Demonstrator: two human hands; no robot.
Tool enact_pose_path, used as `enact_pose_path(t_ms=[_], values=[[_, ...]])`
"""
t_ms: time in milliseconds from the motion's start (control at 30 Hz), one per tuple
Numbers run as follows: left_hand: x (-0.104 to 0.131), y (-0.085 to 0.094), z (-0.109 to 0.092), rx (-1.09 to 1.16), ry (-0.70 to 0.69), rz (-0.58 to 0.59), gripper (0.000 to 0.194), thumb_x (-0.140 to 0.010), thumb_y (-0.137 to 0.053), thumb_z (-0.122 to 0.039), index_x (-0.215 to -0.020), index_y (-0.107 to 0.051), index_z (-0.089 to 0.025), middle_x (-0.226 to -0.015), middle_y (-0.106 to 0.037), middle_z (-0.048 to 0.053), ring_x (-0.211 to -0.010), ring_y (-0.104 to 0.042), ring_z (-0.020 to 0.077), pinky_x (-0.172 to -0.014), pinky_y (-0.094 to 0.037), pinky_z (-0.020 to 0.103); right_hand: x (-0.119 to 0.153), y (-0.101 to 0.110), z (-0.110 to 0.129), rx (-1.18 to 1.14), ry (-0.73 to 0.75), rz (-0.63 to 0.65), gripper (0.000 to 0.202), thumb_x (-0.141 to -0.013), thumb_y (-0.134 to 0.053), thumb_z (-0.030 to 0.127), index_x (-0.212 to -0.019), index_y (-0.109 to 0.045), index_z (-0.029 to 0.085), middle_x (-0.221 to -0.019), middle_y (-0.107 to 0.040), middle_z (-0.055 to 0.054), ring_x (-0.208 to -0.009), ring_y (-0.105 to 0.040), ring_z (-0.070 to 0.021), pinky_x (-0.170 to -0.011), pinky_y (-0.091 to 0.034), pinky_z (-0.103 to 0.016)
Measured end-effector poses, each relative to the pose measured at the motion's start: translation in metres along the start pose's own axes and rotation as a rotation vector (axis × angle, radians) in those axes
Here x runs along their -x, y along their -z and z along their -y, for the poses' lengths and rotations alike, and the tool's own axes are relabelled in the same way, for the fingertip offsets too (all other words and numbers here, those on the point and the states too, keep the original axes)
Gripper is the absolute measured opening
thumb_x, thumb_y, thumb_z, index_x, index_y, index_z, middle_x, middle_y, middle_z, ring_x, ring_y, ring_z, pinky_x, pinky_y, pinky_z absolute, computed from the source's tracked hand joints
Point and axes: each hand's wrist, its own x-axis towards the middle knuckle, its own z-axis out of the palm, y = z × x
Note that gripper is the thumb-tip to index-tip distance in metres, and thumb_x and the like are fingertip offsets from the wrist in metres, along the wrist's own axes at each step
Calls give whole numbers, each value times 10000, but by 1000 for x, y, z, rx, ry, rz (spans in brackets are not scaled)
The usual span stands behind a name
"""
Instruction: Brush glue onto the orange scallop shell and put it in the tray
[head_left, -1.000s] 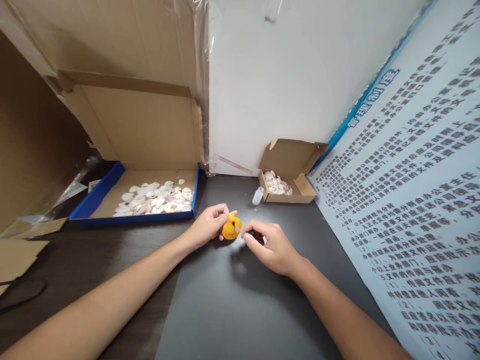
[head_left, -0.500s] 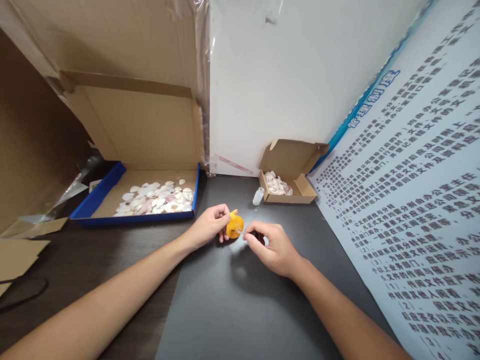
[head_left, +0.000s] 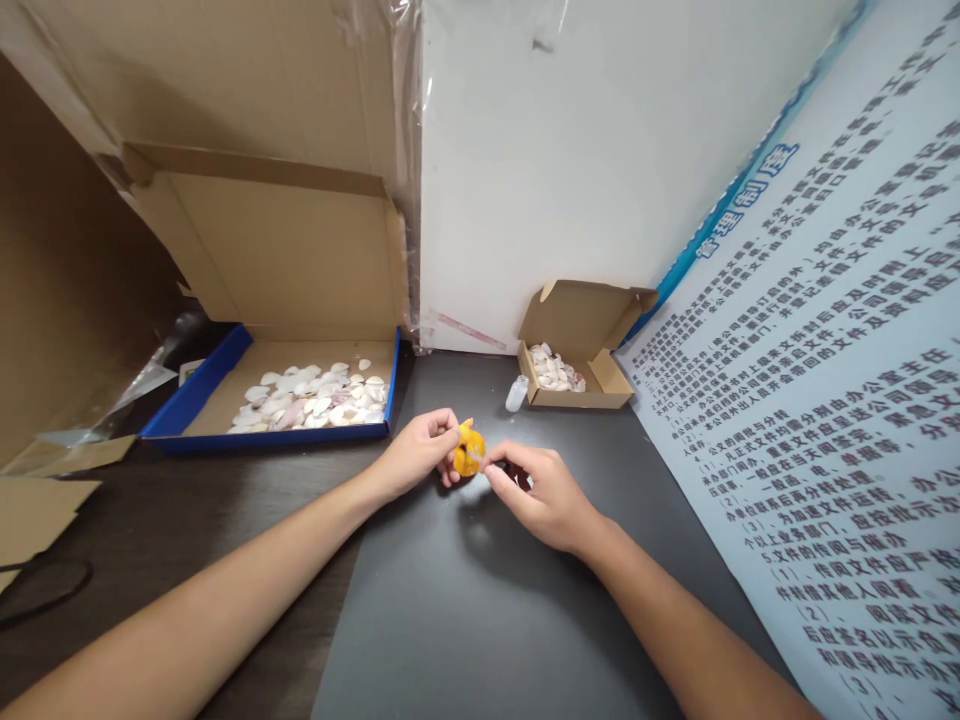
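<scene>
My L hand [head_left: 420, 447] has thumb + forefinger closed on the yellow piece [head_left: 470, 445], by its upper L side, up over the dark mat [head_left: 435, 620], approx. mid-view btwn my hands. My R hand [head_left: 544, 495] has thumb + forefinger drawn tog. at the tips, apparently on a thin pale sliver [head_left: 476, 458] that reaches onto the yellow piece's R side. Main risk, I'd say: L pinch takes in only an edge, so too firm a push from the R could twist the piece or pop it loose; if it looks fragile b/c thin, squeezing hard might crack it, tho I can't judge the material. R tips could also slip, since the sliver gives v. little to hold. Small bottle [head_left: 516, 394] stands near, beyond my R knuckles, so a careless swing fwd might knock it into the little brown box [head_left: 577, 399] just beside it. Hard to see: my L fingertips behind the piece; what the dark bit under my R palm is (shadow or object); whether sliver + piece actually touch or just overlap; whether the bottle's capped, or what's in it. Both forearms run off the bottom, and the wall sign [head_left: 787, 400] is cut off at R.
</scene>
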Motion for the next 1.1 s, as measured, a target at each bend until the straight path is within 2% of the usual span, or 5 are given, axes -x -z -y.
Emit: enact_pose_path(t_ms=[367, 600, 800, 967, 1100], values=[[-1, 0, 0, -47, -27, -16, 386, -781, -613, -513, -704, -416, -189, -482, -482, -95, -298, -406, 35, -304, -297, 132, 0, 1, -2, -5, 21, -10, 155, -921, -514, 247, -902, -655, 185, -685, -605, 17, -560, -484, -102, -565, -372, -209], [0, 0, -1, -71, -18, -16, 340, -783, -595, -476, -718, -419, -192, -527, -529, -80, -294, -415, 36, -297, -270, 136, 0, 0, -2, -28, 27, -92, 181, -929, -502, 271, -936, -658, 180, -725, -624, 2, -576, -490, -108, -574, -381, -212], [0, 0, 0, -77, -25, -17, 324, -786, -582, -465, -718, -427, -190, -533, -539, -78, -293, -416, 33, -299, -280, 136, 0, -1, -1, -31, 3, 38, 209, -896, -505, 218, -740, -636, 172, -620, -586, 19, -526, -452, -96, -543, -352, -212], [0, 1, -1, -78, -27, -11, 330, -788, -580, -471, -714, -429, -187, -534, -542, -74, -295, -422, 33, -300, -277, 133, 0, -2, 0, -50, 27, -92, 180, -916, -501, 257, -901, -660, 173, -719, -630, -2, -582, -499, -110, -576, -384, -213], [0, 0, -1, -64, -22, -11, 320, -785, -581, -461, -709, -430, -189, -534, -544, -73, -294, -418, 34, -300, -289, 137, 0, -2, -1, -12, 9, 27, 176, -894, -515, 223, -787, -646, 177, -636, -593, 19, -530, -458, -97, -548, -354, -211]])
